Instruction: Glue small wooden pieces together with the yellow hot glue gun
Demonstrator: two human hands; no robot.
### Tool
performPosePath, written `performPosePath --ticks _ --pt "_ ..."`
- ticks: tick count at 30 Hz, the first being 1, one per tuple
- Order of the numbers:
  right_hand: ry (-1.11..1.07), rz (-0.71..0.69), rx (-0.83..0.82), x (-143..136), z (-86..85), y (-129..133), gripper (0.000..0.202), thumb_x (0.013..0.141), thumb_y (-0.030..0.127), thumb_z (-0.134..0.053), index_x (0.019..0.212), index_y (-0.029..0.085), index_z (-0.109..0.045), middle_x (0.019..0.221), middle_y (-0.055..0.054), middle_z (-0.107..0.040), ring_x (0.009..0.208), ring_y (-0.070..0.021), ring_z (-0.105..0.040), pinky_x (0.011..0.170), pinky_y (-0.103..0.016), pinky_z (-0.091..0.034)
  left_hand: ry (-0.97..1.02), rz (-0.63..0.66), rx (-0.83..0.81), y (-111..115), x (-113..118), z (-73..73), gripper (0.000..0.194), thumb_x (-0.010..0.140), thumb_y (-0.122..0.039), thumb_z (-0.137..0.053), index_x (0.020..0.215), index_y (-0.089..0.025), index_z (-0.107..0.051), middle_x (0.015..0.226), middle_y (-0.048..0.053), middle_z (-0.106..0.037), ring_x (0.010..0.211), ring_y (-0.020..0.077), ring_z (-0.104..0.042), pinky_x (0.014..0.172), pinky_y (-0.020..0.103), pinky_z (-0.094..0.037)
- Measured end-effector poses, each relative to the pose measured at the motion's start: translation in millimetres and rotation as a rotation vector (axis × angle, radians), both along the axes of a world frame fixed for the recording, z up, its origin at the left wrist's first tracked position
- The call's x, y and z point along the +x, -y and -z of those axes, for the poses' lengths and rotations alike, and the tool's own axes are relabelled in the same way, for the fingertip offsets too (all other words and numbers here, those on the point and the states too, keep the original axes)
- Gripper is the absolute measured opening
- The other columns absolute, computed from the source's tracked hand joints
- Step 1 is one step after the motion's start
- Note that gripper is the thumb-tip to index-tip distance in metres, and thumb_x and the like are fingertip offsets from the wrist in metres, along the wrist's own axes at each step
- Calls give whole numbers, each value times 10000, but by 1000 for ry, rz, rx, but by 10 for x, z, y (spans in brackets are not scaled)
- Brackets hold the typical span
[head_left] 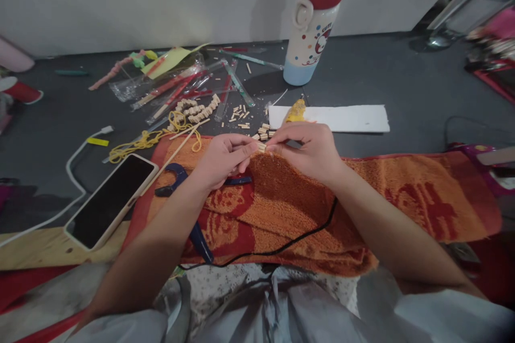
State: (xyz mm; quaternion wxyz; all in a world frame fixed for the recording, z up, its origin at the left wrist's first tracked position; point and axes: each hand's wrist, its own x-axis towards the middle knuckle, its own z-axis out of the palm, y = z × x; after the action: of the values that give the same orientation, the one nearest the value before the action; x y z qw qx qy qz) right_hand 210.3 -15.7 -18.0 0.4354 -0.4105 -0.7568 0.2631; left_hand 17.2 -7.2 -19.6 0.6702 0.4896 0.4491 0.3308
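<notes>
Both hands meet over the back edge of an orange towel [289, 187]. Between their fingertips is a small bundle of short wooden pieces [261, 147]. My left hand [225, 158] pinches its left end with thumb and forefinger. The thumb and forefinger of my right hand [308, 150] close on the right end. Just behind the fingers lie more short wooden pieces [264, 129], partly hidden by the right hand. A blue-handled tool [199, 241] rests on the towel, partly covered by my left hand and forearm.
A phone [112, 201] and white cable [70, 163] lie at the left. Yellow string [139, 144], glued wooden strips [197, 110] and wrapped sticks [173, 91] lie behind. A bottle [314, 32] stands behind a white strip [346, 119]. A black cord [281, 248] crosses the towel.
</notes>
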Motion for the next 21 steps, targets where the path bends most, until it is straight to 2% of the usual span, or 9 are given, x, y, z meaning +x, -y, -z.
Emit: performPosePath --ticks 6,10,17,21 --pt "180 30 75 1 -11 0 160 798 109 -559 716 192 -668 725 -20 -710 672 -140 -616 626 -277 -452 -5 11 -38 1 6 -5 341 685 -443 -791 766 -139 -659 376 -68 -459 313 10 -276 343 154 -149" --pt "199 32 121 2 -6 -2 152 811 104 -532 728 189 -627 735 -25 -698 677 -142 -598 633 -279 -436 53 21 -102 -5 -1 -33 388 670 -467 -802 716 -140 -598 382 -77 -437 316 5 -250 331 143 -146" --pt "55 94 116 49 -29 -14 124 848 143 -540 743 203 -566 715 -2 -637 669 -128 -556 641 -278 -430 219 80 -207 -20 -50 -60 420 694 -407 -806 632 -162 -471 395 -95 -394 321 -8 -211 307 109 -148" --pt "-162 128 18 119 -35 -51 122 887 233 -548 766 216 -541 710 5 -593 671 -132 -555 647 -290 -445 251 18 -197 -16 -42 -84 339 680 -349 -819 710 -144 -551 420 -93 -439 321 -8 -260 303 100 -171"
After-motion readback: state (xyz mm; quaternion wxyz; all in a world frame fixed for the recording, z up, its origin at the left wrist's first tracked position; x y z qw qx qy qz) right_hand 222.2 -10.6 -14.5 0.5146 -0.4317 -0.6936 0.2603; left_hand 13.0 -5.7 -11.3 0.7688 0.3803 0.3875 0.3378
